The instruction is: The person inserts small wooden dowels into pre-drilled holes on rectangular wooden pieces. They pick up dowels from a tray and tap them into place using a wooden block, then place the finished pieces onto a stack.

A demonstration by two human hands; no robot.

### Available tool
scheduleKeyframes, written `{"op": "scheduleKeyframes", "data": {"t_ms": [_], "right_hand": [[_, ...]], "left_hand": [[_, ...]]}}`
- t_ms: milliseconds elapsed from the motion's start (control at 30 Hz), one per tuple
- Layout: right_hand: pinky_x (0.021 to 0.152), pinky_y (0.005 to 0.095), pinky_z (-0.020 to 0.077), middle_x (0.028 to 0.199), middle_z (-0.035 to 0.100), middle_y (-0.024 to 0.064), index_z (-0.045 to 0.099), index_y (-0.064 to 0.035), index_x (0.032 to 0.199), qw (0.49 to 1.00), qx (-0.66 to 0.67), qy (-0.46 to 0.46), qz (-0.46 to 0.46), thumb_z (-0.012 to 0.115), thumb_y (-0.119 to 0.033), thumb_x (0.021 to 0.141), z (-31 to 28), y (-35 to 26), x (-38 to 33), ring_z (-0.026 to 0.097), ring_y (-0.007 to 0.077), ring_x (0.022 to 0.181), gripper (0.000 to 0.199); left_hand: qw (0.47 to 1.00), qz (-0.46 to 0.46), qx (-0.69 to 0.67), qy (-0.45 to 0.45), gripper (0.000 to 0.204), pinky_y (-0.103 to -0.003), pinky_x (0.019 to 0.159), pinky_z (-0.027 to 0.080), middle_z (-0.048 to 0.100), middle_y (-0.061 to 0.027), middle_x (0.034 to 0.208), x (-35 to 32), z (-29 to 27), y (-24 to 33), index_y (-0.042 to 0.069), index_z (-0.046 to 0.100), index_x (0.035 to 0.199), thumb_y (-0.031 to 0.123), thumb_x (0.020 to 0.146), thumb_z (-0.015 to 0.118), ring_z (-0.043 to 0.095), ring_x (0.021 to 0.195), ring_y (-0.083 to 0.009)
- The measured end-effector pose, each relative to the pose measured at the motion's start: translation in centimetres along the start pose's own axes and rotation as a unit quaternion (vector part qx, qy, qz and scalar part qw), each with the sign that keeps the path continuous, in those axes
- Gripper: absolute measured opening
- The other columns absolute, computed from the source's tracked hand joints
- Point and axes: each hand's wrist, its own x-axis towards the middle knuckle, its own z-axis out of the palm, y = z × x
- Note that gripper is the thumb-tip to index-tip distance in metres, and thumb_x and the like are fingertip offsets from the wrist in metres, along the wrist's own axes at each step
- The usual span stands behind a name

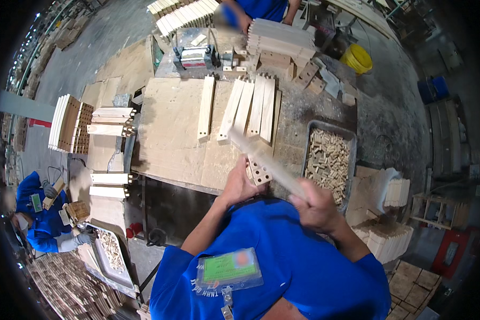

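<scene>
My left hand (pixel 239 183) is closed around a small bundle of wooden pieces (pixel 261 175), their drilled ends turned up toward me at the table's near edge. In my right hand (pixel 319 207) is a long pale stick (pixel 274 169), gripped at its lower end. It is smeared by motion and slants up to the left, across and above the drilled ends; its exact kind is unclear. Beyond my hands, several pale wooden rails (pixel 244 106) lie on the cardboard, with pegs at their far ends. A grey tray (pixel 306 154) of short wooden dowels (pixel 327 160) stands to the right.
A clamp-like metal machine (pixel 196 57) sits at the table's far side. Behind stacked wooden pieces (pixel 280 40), a person in blue (pixel 264 8) stands opposite. A yellow bucket (pixel 356 58) is at far right. Another person (pixel 40 208) works at left near a dowel tray (pixel 112 250).
</scene>
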Motion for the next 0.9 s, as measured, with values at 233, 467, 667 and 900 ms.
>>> {"op": "scheduleKeyframes", "data": {"t_ms": [233, 467, 667, 900], "right_hand": [[0.056, 0.0366, 0.0521, 0.076, 0.064, 0.0104, 0.063, -0.0055, 0.122, 0.997, -0.054, 0.056, 0.024, 0.067, -0.016, 0.103, 3.0, 4.8, -1.1, 0.063, 0.0197, 0.062, 0.022], [0.068, 0.0399, 0.0556, 0.085, 0.065, 0.0151, 0.061, -0.0014, 0.110, 0.983, 0.078, 0.138, 0.087, 0.069, -0.013, 0.100, 0.8, 3.1, 0.7, 0.068, 0.0268, 0.072, 0.018], [0.077, 0.0340, 0.0566, 0.096, 0.073, 0.0074, 0.070, 0.0005, 0.115, 0.939, 0.305, 0.055, 0.146, 0.075, -0.016, 0.099, 5.7, 6.3, 6.1, 0.068, 0.0136, 0.087, 0.024], [0.082, 0.0304, 0.0587, 0.101, 0.075, 0.0054, 0.070, -0.0005, 0.121, 0.924, 0.348, 0.121, 0.100, 0.074, -0.014, 0.102, 10.5, 6.9, 8.0, 0.070, 0.0107, 0.092, 0.024]], "left_hand": [[0.999, -0.021, 0.033, -0.018, 0.080, -0.044, 0.100, 0.056, 0.071, -0.0221, 0.122, -0.2, 0.1, 0.5, 0.002, 0.050, 0.136, 0.026, 0.073, 0.092, 0.071, 0.114, -0.0355], [0.998, -0.051, 0.014, -0.034, 0.083, -0.043, 0.104, 0.055, 0.070, -0.0206, 0.127, -0.3, 0.3, 0.8, 0.002, 0.050, 0.141, 0.025, 0.074, 0.093, 0.070, 0.120, -0.0332], [0.997, -0.013, -0.017, -0.078, 0.088, -0.042, 0.103, 0.055, 0.067, -0.0199, 0.132, 0.1, 0.7, -0.3, 0.001, 0.047, 0.145, 0.022, 0.075, 0.095, 0.069, 0.120, -0.0315], [0.993, 0.091, 0.053, 0.048, 0.103, -0.044, 0.101, 0.056, 0.062, -0.0235, 0.133, -1.1, 2.6, 0.3, 0.000, 0.034, 0.161, 0.020, 0.079, 0.093, 0.068, 0.120, -0.0363]]}}
